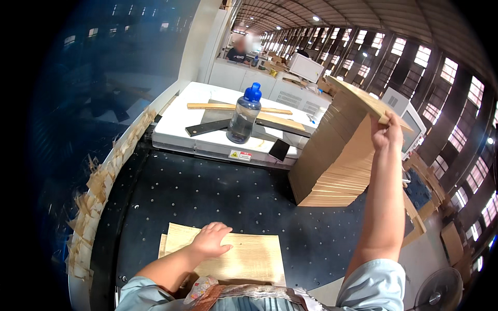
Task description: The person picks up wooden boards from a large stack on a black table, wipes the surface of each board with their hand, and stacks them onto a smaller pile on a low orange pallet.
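Note:
A tall stack of thin boards (pixel 332 150) with brown sides stands at the right of the black table. On top of it lies a light wood-grain panel (pixel 358 93). My right hand (pixel 388 133) reaches up and has its fingers closed round this panel's near corner. Close to my body, a pale wood-grain board (pixel 249 254) lies on the table, with another board's edge showing at its left. My left hand (pixel 211 240) rests flat on the board's upper part, thumb apart from the fingers, holding nothing.
Beyond the black dotted table (pixel 223 192), a white machine top (pixel 176 111) carries a blue-capped water bottle (pixel 244 115), wooden strips (pixel 280 122), a dark bar (pixel 207 127) and a phone (pixel 279 150). Ragged tape lines the left rim. A fan (pixel 438 295) stands lower right; a person (pixel 237 52) is far back.

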Available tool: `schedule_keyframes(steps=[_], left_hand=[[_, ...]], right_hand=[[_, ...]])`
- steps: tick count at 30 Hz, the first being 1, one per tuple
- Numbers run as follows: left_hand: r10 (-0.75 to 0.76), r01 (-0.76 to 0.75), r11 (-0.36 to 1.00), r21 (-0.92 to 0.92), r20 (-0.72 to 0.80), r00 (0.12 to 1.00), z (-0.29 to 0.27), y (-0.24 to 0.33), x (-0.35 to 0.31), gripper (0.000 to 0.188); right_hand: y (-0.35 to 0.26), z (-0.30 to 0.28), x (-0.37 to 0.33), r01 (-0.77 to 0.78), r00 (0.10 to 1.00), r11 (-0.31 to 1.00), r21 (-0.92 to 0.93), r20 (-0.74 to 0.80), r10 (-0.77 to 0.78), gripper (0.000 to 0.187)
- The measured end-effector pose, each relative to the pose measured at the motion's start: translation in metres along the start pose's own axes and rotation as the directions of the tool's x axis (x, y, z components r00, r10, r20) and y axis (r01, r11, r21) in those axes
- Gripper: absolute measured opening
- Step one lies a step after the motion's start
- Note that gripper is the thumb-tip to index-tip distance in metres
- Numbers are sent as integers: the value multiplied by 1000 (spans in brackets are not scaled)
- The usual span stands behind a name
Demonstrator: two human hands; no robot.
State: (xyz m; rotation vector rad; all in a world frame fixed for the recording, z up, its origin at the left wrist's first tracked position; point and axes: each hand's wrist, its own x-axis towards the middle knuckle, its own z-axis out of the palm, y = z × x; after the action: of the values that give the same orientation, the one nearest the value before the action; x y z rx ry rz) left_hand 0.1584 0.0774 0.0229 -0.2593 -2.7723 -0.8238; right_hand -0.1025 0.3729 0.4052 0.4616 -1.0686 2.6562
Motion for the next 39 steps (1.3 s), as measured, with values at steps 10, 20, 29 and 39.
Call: schedule_keyframes(steps=[10, 20, 29, 39], left_hand=[[-47, -253, -233, -939, -249, 967, -87, 57, 42, 69], [-475, -396, -338, -854, -209, 855, -61, 31, -62, 51], [-637, -338, -145, -930, -174, 751, -69, -6, -95, 45], [-670, -378, -162, -911, -180, 720, -67, -19, -89, 40]], right_hand=[[111, -15, -215, -119, 967, 993, -24, 225, 121, 55], [160, -62, -287, -557, 747, 830, 28, 453, 486, 61], [171, -129, -319, -779, 563, 627, -20, 418, 713, 50], [176, -145, -328, -807, 528, 591, -9, 439, 727, 44]])
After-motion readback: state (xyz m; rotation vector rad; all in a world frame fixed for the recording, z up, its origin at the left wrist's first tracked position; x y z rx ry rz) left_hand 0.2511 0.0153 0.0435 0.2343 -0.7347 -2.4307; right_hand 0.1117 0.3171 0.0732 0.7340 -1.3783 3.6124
